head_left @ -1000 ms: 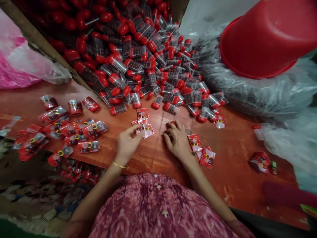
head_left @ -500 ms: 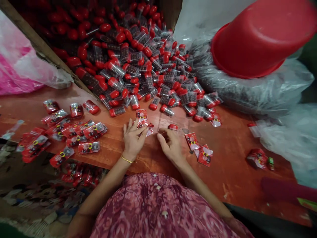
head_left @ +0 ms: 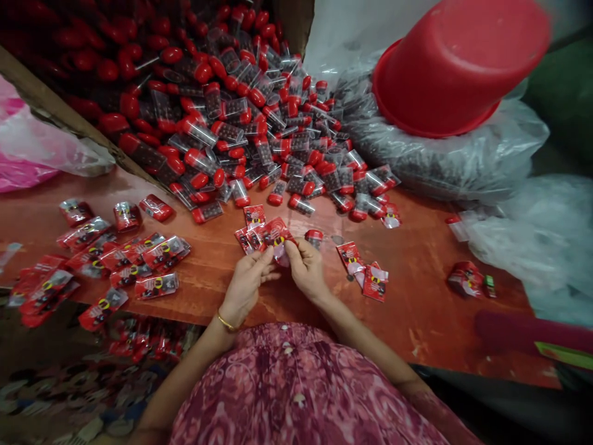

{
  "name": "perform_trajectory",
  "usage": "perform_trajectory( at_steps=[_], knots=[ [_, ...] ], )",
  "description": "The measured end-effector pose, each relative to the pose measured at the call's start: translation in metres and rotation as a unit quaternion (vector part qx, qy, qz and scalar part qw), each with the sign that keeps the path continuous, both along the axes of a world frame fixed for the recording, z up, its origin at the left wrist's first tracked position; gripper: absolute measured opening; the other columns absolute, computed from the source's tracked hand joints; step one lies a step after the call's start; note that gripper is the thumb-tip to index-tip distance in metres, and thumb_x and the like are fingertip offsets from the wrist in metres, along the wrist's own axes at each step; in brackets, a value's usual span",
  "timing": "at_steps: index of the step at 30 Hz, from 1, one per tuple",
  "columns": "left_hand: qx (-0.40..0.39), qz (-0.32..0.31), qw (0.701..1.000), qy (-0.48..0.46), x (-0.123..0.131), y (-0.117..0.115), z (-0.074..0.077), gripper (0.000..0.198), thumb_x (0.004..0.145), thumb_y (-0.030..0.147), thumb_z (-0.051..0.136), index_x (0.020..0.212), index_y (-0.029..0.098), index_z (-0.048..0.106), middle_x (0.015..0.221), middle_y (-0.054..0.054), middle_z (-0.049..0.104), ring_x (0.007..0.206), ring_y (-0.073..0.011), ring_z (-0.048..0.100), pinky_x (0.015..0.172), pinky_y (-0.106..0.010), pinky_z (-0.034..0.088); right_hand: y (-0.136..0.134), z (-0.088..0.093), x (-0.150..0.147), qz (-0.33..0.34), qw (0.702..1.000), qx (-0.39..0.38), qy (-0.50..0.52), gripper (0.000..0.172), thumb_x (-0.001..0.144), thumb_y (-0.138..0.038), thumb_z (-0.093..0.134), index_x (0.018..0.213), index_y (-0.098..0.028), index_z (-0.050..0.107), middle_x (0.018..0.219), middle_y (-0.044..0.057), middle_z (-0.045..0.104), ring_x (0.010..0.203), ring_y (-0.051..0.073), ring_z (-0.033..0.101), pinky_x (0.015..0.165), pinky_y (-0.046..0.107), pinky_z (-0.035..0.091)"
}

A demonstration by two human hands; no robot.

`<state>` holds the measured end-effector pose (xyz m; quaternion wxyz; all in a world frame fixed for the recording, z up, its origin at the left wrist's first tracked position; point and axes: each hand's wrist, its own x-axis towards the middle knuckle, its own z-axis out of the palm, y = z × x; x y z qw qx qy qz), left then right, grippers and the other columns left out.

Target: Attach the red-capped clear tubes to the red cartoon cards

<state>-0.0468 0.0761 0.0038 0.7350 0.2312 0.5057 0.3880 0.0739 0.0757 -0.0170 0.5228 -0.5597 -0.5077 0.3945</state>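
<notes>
Pretty busy bench shot, tbh. A red printed foil packet was being held just above the middle of the surface, near its near edge, between the left hand and the right hand. The right hand's fingers were pinched narrow on the packet's lower edge, probably so it was kept lifted clear of the others. The left hand's fingers were closed narrow just below it, but whether it was gripped there couldn't really be told. A gold bangle was worn on the left wrist.

Two more red packets were lying right under the held one, and a clear tube with a red cap was left just beside the right hand, seemingly to keep it within easy reach. Along the far edge, a heap of red-capped clear tubes was spilling out of a cardboard box. More packets were spread loosely toward the left edge, with a smaller group to the right. A red plastic basin was tipped on a clear bag of dark pieces, apparently just parked out of the way.
</notes>
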Motion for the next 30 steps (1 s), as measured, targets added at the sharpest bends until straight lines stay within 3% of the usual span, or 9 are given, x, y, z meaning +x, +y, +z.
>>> perform_trajectory(
  at_steps=[4,10,13,16,19,21,23,27,30],
  knots=[
    [-0.028,0.035,0.998,-0.042,0.004,0.003,-0.002,0.042,0.048,0.041,0.082,0.077,0.016,0.065,0.067,0.0,0.066,0.056,-0.0101,0.059,0.054,-0.021,0.049,-0.003,0.001,0.0,0.008,1.0,-0.007,0.002,0.036,0.085,-0.045,0.044,0.059,-0.02,0.044,0.055,-0.004,0.041,0.051,0.01,0.037,0.049,0.023,0.033],
    [0.064,0.101,0.988,0.093,-0.001,0.014,-0.013,0.041,0.048,0.043,0.081,0.073,0.013,0.07,0.069,-0.002,0.07,0.056,-0.0092,0.058,0.052,-0.019,0.044,0.008,-0.005,0.019,-0.051,0.997,0.003,-0.06,0.038,0.085,-0.046,0.042,0.058,-0.02,0.047,0.055,-0.003,0.045,0.053,0.012,0.042,0.054,0.024,0.037],
    [0.083,0.098,0.986,0.103,-0.002,0.019,-0.011,0.039,0.049,0.043,0.081,0.073,0.014,0.072,0.069,-0.002,0.07,0.056,-0.0083,0.057,0.05,-0.018,0.043,0.021,-0.008,0.026,-0.044,0.987,-0.011,-0.151,0.038,0.087,-0.044,0.04,0.061,-0.019,0.053,0.056,0.0,0.053,0.054,0.014,0.048,0.054,0.026,0.038],
    [0.092,0.102,0.985,0.101,-0.001,0.021,-0.006,0.037,0.051,0.042,0.08,0.074,0.014,0.072,0.069,-0.002,0.07,0.056,-0.0084,0.056,0.05,-0.018,0.044,0.034,-0.006,0.027,-0.024,0.952,-0.042,-0.303,0.035,0.088,-0.042,0.041,0.078,-0.017,0.064,0.072,0.008,0.065,0.067,0.021,0.058,0.063,0.031,0.042],
    [0.096,0.112,0.984,0.101,-0.003,0.021,-0.005,0.037,0.053,0.041,0.079,0.076,0.014,0.073,0.071,-0.002,0.071,0.057,-0.0091,0.056,0.05,-0.018,0.044,0.037,0.001,0.025,-0.026,0.926,-0.008,-0.377,0.04,0.088,-0.042,0.041,0.106,-0.013,0.063,0.103,0.017,0.067,0.094,0.028,0.059,0.081,0.04,0.043],
    [0.1,0.112,0.983,0.105,-0.004,0.021,-0.007,0.037,0.054,0.042,0.079,0.077,0.014,0.073,0.071,-0.003,0.071,0.058,-0.0097,0.057,0.05,-0.019,0.044,0.031,0.004,0.023,-0.024,0.938,0.04,-0.344,0.042,0.091,-0.04,0.035,0.113,-0.014,0.059,0.115,0.016,0.063,0.105,0.028,0.055,0.09,0.043,0.04],
    [0.111,0.105,0.982,0.111,-0.005,0.021,-0.01,0.035,0.056,0.041,0.077,0.078,0.014,0.073,0.071,-0.002,0.071,0.059,-0.0101,0.057,0.051,-0.019,0.044,0.022,0.005,0.019,0.01,0.965,0.057,-0.258,0.039,0.092,-0.04,0.034,0.11,-0.018,0.061,0.11,0.011,0.065,0.101,0.024,0.057,0.089,0.04,0.043],
    [0.147,0.085,0.98,0.101,0.0,0.017,-0.015,0.031,0.062,0.039,0.075,0.08,0.014,0.073,0.075,-0.002,0.071,0.066,-0.0112,0.06,0.063,-0.022,0.047,0.007,0.002,0.007,0.07,0.994,0.001,-0.081,0.032,0.088,-0.042,0.043,0.075,-0.019,0.062,0.067,0.001,0.063,0.062,0.015,0.057,0.059,0.026,0.046],
    [0.126,0.075,0.987,0.061,0.005,0.013,-0.012,0.034,0.062,0.044,0.074,0.078,0.013,0.072,0.073,-0.003,0.071,0.067,-0.0122,0.061,0.067,-0.024,0.048,0.005,0.001,0.003,0.051,0.995,0.012,-0.082,0.035,0.087,-0.04,0.044,0.06,-0.02,0.053,0.054,-0.002,0.052,0.051,0.011,0.047,0.051,0.024,0.038]
  ],
)
